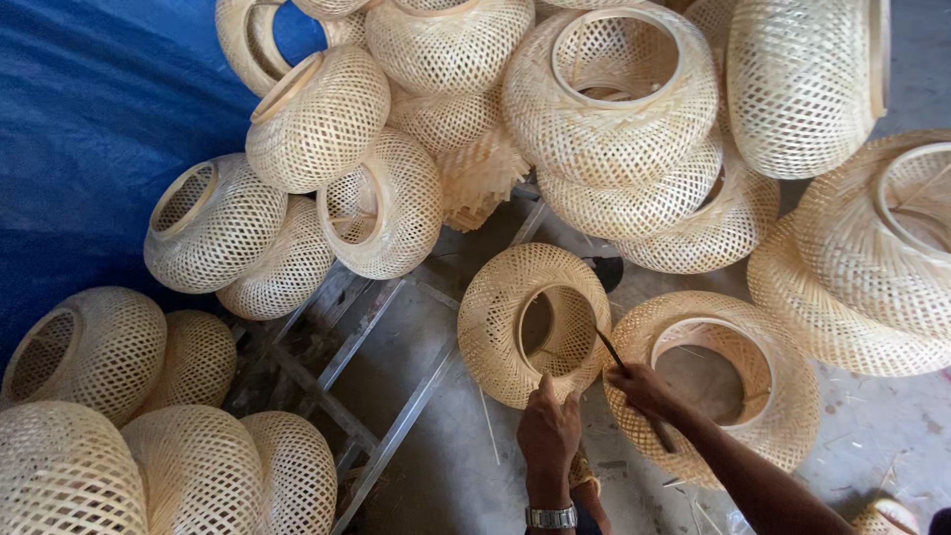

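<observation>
A: Where is the woven bamboo shade (pixel 515 317)?

B: Just above the left hand (pixel 548 431), which grips its lower edge. Pale, open lattice, round rim.

A: And the right hand (pixel 642 386)?

B: Clenched on 1 thin blade (pixel 610 349), tip at the rim.

A basket-weaving workshop, worked at floor level; round, pale woven bamboo lampshades (pixel 612 94) lie heaped by the dozen well beyond the fingers (pixel 548 388); a blue plastic tarpaulin (pixel 94 109) hangs far off to their left; the bare grey concrete floor (pixel 451 466) beside them is strewn with thin bamboo slivers.
</observation>
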